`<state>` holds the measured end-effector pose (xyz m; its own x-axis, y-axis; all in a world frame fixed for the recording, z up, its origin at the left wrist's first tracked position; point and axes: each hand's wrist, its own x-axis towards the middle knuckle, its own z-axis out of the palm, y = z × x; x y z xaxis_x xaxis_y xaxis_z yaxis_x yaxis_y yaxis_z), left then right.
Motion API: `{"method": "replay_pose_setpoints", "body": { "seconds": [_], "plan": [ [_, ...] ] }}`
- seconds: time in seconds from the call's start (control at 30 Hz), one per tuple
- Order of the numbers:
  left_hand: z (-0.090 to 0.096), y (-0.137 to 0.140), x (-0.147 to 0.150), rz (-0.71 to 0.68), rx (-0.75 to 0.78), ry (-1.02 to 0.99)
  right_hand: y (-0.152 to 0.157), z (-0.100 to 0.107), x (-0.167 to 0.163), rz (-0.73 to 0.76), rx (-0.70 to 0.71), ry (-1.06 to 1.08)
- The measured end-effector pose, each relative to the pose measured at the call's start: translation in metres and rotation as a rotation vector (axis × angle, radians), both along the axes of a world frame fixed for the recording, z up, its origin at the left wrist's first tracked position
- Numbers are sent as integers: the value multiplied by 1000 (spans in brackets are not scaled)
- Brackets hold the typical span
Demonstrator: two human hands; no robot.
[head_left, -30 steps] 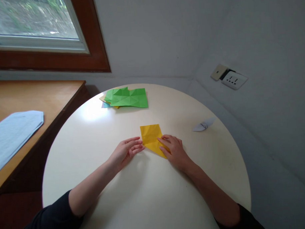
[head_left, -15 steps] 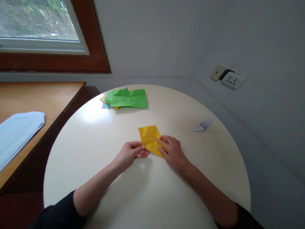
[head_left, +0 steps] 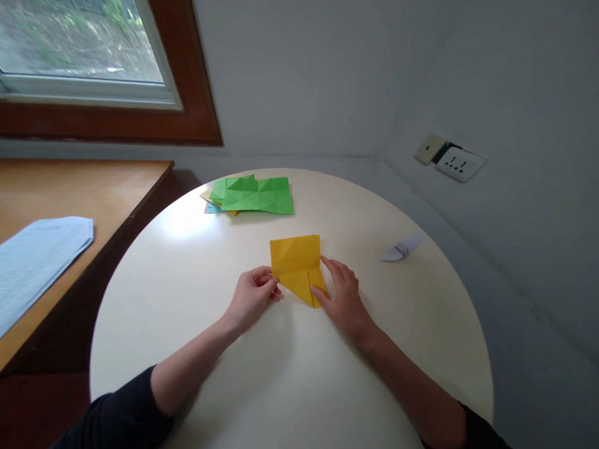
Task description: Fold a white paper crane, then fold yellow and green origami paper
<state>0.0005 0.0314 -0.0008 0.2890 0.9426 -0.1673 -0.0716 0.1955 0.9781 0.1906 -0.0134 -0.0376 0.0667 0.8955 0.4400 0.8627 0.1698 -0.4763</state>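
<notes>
Yellow paper [head_left: 295, 256], partly folded: lies near the middle of the round white tabletop [head_left: 295, 395], between both hands and touched by both. Shows a flat rectangular panel on the far side, then a crease running across, then a part tapering to a blunt point on the near side. Bears a straight vertical line, like a folded edge, right of centre in that tapering part.

Left hand [head_left: 251, 293]: pinches the paper at its left edge, just by the crease, thumb above and fingers curled partly underneath.

Right hand [head_left: 345, 298]: stands half open at the right side, thumb on the tapering part beside the vertical line, forefinger reaching to the right edge, a gap between the two.

Beyond, toward the far rim: green creased paper [head_left: 252, 195], on top of other sheets with yellow, beige and bluish edges peeping out at the left. To the right, well apart from the right hand: small folded whitish paper [head_left: 400, 248], pointed at the ends.

Further left, on a separate wooden tabletop [head_left: 106, 185]: pale lined sheets [head_left: 45, 250], stacked, beneath a brown-framed window [head_left: 77, 42].
</notes>
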Motion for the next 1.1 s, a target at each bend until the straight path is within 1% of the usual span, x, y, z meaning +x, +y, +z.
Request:
{"method": "replay_pose_setpoints", "body": {
  "seconds": [0.1, 0.23, 0.37, 0.43, 0.5, 0.57, 0.7, 0.77, 0.87, 0.97, 1.1],
  "plan": [
    [7, 5, -6, 57, 87, 23, 1, -1, 2, -17, 43, 44],
    [14, 11, -14, 142, 178, 7, 1, 0, 3, -17, 39, 75],
    [12, 16, -20, 274, 359, -4, 1, 2, 5, -12, 47, 88],
    [7, 18, -22, 301, 458, 15, 0, 3, 6, -2, 60, 85],
    [1, 19, -21, 274, 524, 52, -1, 5, 5, 23, 78, 64],
    [-6, 18, -20, 221, 555, 106, -4, 7, 2, 69, 104, 9],
    [-17, 14, -14, 117, 600, 240, -9, 12, -12, 200, 153, -181],
    [-20, 11, -11, 83, 645, 315, -11, 12, -18, 252, 144, -263],
    [-26, 8, -10, 16, 713, 393, -10, 10, -23, 293, 82, -329],
    [-32, 8, -12, -82, 765, 454, -8, 7, -22, 339, -33, -343],
    [-33, 8, -18, -226, 906, 654, -6, 6, -19, 399, -183, -354]
  ]
}}
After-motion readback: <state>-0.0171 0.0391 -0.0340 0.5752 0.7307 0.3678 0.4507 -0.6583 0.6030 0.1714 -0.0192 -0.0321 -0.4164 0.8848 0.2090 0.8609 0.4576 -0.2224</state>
